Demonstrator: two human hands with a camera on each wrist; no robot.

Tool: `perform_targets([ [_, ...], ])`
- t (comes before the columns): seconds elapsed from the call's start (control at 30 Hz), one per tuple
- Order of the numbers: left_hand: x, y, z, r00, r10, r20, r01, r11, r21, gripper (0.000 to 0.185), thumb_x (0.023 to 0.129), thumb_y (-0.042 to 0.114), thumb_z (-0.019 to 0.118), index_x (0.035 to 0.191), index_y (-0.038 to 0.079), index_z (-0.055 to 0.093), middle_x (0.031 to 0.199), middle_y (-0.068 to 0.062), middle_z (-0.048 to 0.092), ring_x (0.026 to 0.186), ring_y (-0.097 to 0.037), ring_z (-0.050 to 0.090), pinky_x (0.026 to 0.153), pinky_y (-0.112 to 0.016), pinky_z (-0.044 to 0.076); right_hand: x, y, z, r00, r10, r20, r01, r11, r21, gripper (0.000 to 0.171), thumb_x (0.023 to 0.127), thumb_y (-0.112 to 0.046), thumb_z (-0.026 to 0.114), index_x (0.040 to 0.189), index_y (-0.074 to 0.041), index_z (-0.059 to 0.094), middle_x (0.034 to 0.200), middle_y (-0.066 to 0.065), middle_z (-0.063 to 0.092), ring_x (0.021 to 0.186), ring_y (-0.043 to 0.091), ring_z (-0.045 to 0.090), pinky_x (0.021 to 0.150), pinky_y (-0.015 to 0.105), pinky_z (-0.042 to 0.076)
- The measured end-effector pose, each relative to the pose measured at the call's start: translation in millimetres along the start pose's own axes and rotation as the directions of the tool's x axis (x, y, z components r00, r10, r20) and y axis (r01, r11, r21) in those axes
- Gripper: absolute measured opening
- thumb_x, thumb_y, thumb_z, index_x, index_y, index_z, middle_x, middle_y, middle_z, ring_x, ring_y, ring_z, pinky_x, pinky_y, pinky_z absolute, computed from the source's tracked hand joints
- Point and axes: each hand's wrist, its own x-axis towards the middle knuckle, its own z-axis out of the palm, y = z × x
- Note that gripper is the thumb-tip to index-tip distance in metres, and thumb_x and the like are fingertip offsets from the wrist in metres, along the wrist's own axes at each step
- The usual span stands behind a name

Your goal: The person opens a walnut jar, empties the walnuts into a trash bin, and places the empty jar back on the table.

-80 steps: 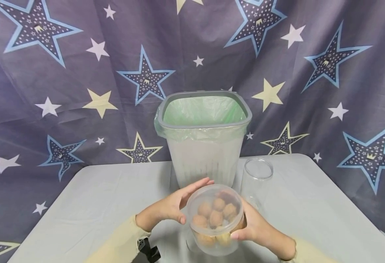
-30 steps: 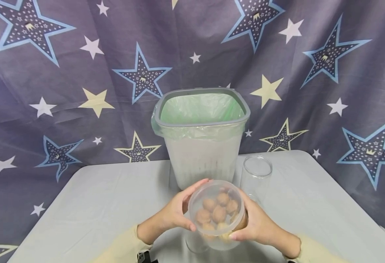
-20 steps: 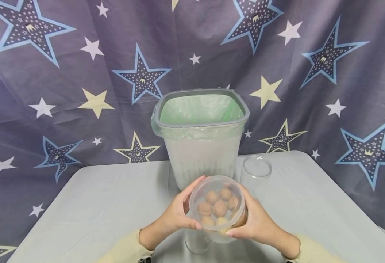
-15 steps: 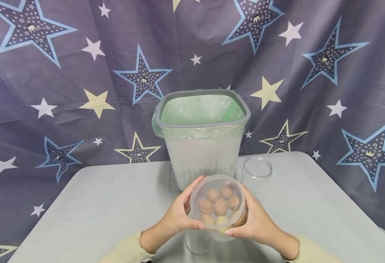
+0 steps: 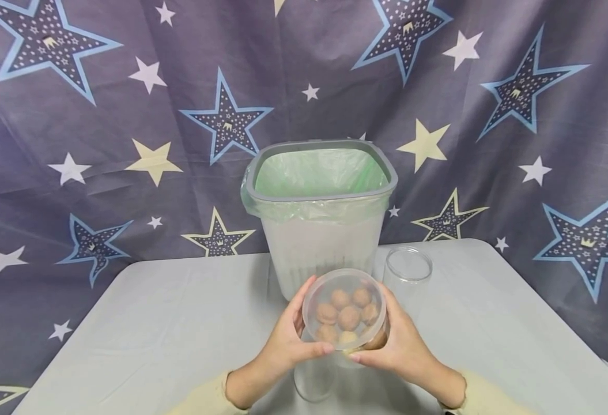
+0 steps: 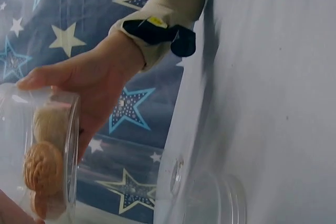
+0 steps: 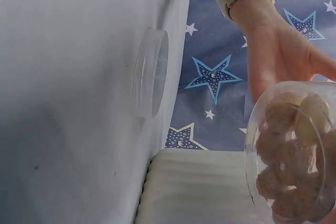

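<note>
While lifted above the table, walnut jar between curled fingers of both hands.

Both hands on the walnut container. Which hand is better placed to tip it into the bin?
Right, probably. The right hand wraps the walnut container from the side and beneath, bearing it; the left hand only grips the near rim. The lined bin stands straight behind.
</note>
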Motion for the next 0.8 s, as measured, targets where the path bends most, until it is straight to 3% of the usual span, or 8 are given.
perform_targets([
  [0.17, 0.9, -2.9, -4.8, 0.999, 0.007, 0.036, -0.006, 1.000, -0.029, 0.108, 0.075, 0.039, 0.078, 0.148, -0.004, 0.012, 0.152, -0.024, 0.020, 0.141, -0.027, 0.022, 0.108, -0.015, 0.023, 0, 2, -1, 1.000, 0.021, 0.000, -0.021, 1.000, 0.007, 0.111, 0.052, -0.022, 0.091, 0.145, -0.017, 0.031, 0.136, 0.010, 0.048, 0.119, 0.016, 0.048, 0.098, 0.018, 0.035],
  [0.37, 10.5, -4.3, -17.4, 0.987, 0.107, 0.122, -0.100, 0.993, -0.066, 0.106, 0.077, 0.043, 0.075, 0.146, -0.011, 0.014, 0.149, -0.033, 0.017, 0.138, -0.009, 0.029, 0.110, -0.018, 0.022, 0, 5, -5, 0.999, 0.011, 0.037, -0.014, 0.997, 0.074, 0.107, 0.053, -0.016, 0.089, 0.145, -0.016, 0.033, 0.137, 0.010, 0.048, 0.119, 0.009, 0.047, 0.098, 0.014, 0.032],
  [0.5, 19.9, -2.8, -26.5, 0.958, 0.156, 0.240, -0.149, 0.988, -0.048, 0.104, 0.080, 0.047, 0.071, 0.146, -0.010, 0.014, 0.146, -0.038, 0.016, 0.140, -0.013, 0.025, 0.112, -0.022, 0.019, 0, 8, -9, 0.995, -0.046, 0.086, 0.034, 0.990, 0.134, 0.101, 0.056, -0.017, 0.085, 0.143, -0.012, 0.035, 0.135, 0.010, 0.049, 0.119, 0.008, 0.048, 0.100, 0.015, 0.032],
  [0.6, 25.0, -3.1, -32.8, 0.930, 0.167, 0.327, -0.164, 0.986, -0.036, 0.105, 0.080, 0.052, 0.068, 0.145, -0.011, 0.014, 0.146, -0.037, 0.017, 0.141, -0.016, 0.023, 0.113, -0.024, 0.018, 0, 10, -11, 0.982, -0.120, 0.146, 0.084, 0.969, 0.230, 0.093, 0.067, -0.028, 0.082, 0.143, -0.006, 0.034, 0.136, 0.013, 0.049, 0.121, 0.012, 0.047, 0.103, 0.017, 0.031],
  [0.7, 28.3, -3.5, -37.1, 0.905, 0.156, 0.395, -0.146, 0.988, -0.055, 0.108, 0.079, 0.056, 0.066, 0.145, -0.011, 0.013, 0.149, -0.031, 0.019, 0.141, -0.017, 0.023, 0.113, -0.027, 0.019, 1, 12, -11, 0.961, -0.176, 0.211, 0.094, 0.932, 0.351, 0.088, 0.077, -0.040, 0.075, 0.142, 0.002, 0.032, 0.137, 0.014, 0.048, 0.124, 0.015, 0.046, 0.105, 0.020, 0.031],
  [0.8, 31.8, -4.6, -39.4, 0.874, 0.139, 0.466, -0.104, 0.990, -0.099, 0.112, 0.077, 0.059, 0.066, 0.146, -0.010, 0.012, 0.152, -0.024, 0.019, 0.141, -0.019, 0.023, 0.113, -0.029, 0.022, 1, 12, -11, 0.940, -0.186, 0.285, 0.025, 0.874, 0.485, 0.084, 0.081, -0.039, 0.071, 0.141, 0.006, 0.031, 0.136, 0.012, 0.048, 0.123, 0.016, 0.046, 0.105, 0.022, 0.034],
])
